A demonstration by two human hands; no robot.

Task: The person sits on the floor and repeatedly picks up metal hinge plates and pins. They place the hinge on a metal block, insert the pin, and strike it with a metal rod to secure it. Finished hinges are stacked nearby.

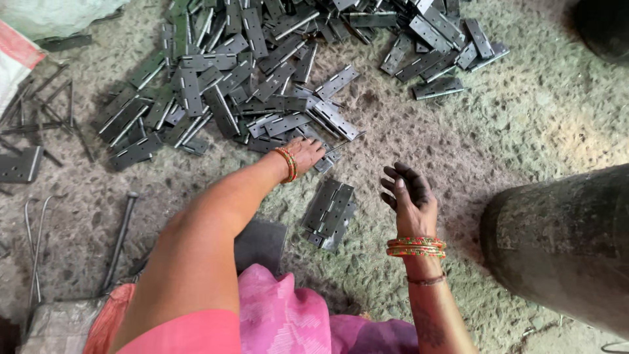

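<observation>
A big heap of grey metal hinges (249, 72) covers the rough concrete floor ahead of me. My left hand (306, 154) reaches forward to the near edge of the heap, palm down, fingers resting on a hinge there; orange bangles sit on the wrist. My right hand (407, 195) hovers above the floor, blackened with grime, fingers spread and curled, holding nothing; red and green bangles circle its wrist. Between the two hands lies a small stack of hinges (329, 213).
A large dark metal cylinder (563, 242) lies at the right. Thin metal rods (39, 111) and a long nail-like pin (121, 236) lie at the left, beside a flat hinge plate (19, 165). A dark block (261, 241) sits by my pink clothing (288, 314).
</observation>
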